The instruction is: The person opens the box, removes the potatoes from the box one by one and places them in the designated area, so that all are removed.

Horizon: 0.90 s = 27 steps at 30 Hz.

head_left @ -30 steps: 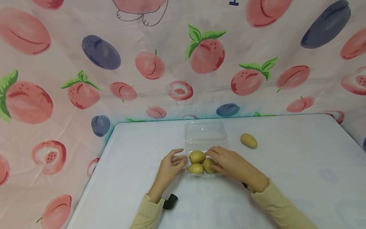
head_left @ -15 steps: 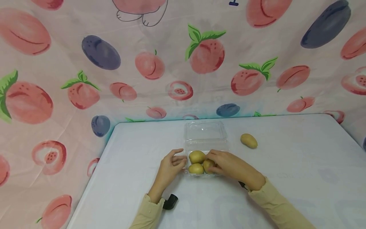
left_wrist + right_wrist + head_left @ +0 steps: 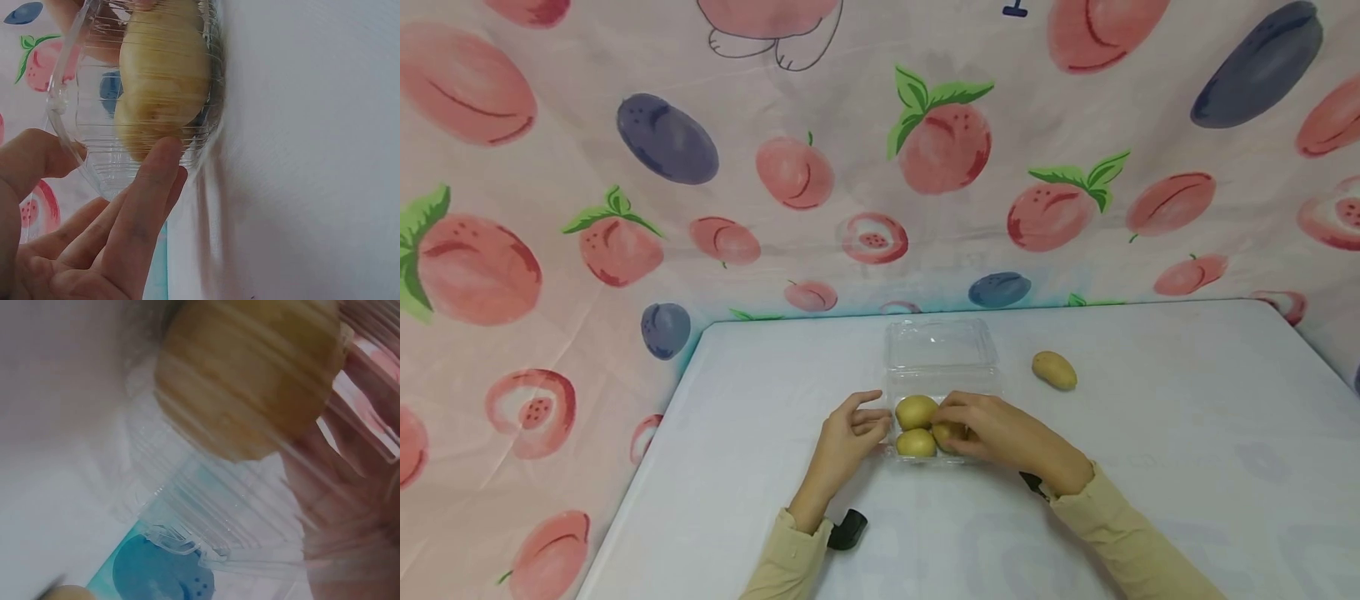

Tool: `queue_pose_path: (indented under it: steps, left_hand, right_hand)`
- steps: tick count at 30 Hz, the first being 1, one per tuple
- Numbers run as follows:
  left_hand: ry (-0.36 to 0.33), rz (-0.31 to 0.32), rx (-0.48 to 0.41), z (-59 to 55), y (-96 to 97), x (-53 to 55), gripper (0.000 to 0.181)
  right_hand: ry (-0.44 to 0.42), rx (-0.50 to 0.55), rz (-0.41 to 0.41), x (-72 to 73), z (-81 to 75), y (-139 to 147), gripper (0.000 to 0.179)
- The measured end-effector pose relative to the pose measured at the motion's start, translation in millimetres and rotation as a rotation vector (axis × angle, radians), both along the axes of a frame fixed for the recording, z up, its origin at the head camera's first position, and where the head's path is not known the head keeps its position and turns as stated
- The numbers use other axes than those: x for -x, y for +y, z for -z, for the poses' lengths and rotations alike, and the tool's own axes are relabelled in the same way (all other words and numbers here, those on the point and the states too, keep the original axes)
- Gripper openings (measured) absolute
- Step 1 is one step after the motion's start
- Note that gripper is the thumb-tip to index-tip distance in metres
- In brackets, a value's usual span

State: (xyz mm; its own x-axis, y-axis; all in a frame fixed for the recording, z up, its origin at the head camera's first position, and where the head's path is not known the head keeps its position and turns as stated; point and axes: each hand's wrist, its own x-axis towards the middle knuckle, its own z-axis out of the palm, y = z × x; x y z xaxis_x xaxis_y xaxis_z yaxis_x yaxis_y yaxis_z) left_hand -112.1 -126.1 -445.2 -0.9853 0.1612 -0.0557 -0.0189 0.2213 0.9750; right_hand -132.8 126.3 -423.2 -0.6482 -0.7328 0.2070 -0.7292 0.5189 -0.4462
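Note:
A clear plastic clamshell box [image 3: 942, 343] lies with its lid folded back. In its base are a potato [image 3: 917, 412] at the back left, another potato [image 3: 916, 443] at the front left and a third potato [image 3: 949, 436] on the right. My right hand [image 3: 1000, 429] reaches over the box's right side and grips that third potato, fingers behind and thumb in front. My left hand [image 3: 844, 437] is at the left side, its fairly straight fingers [image 3: 140, 219] touching the outer wall. Through the ribbed plastic, the right wrist view shows the gripped potato [image 3: 244, 381].
One loose potato [image 3: 1054, 370] lies on the white table [image 3: 1172, 400], right of the box. Behind the table hangs a cloth [image 3: 820, 100] printed with fruit. A black wrist camera [image 3: 847, 530] sits at the left sleeve.
My right hand has shifted slightly left and closed in on the right potato, covering more of it. My left hand, the box and the loose potato stay where they were.

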Motion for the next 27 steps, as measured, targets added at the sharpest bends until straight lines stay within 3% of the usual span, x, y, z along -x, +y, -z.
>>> queue_pose_path:
  steps: [15, 27]
  left_hand:
    - [-0.004, -0.009, -0.007, 0.7, 0.6, -2.5, 0.047]
    - [-0.004, -0.005, -0.009, 1.0, 0.9, -1.3, 0.047]
  right_hand:
    - [0.046, 0.021, 0.028, -1.3, 0.2, 6, 0.027]
    - [0.146, 0.006, 0.021, 0.8, -12.1, 15, 0.028]
